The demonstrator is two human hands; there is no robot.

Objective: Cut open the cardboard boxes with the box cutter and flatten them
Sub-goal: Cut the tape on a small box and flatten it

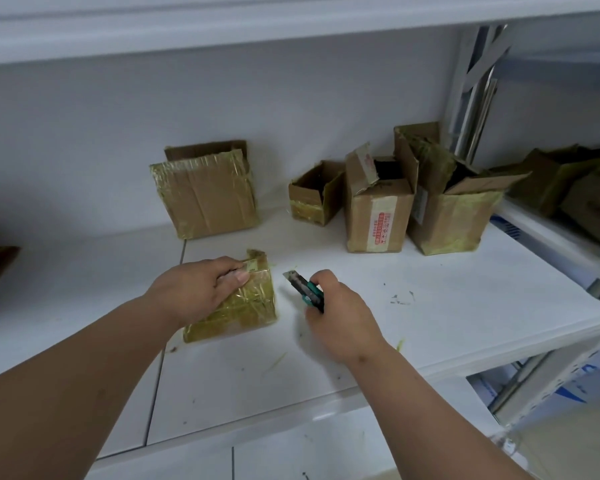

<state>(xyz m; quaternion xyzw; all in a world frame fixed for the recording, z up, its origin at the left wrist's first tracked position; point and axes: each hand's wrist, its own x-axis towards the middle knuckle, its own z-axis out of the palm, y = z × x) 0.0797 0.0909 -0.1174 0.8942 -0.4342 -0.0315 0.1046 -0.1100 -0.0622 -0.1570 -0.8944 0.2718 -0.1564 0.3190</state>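
A small cardboard box point(246, 306) wrapped in yellowish tape lies on the white shelf point(465, 306) in front of me. My left hand point(194, 289) grips its top left edge, thumb on the taped face. My right hand point(340, 317) holds a green and black box cutter point(303, 289) just right of the box, blade out and pointing up-left, not touching the cardboard.
A taped flat box point(205, 195) leans on the back wall. Three opened boxes point(378, 209) stand at the back right, beside a metal upright point(475, 98). More cardboard point(568, 188) sits on the neighbouring shelf at right. Another shelf board hangs overhead.
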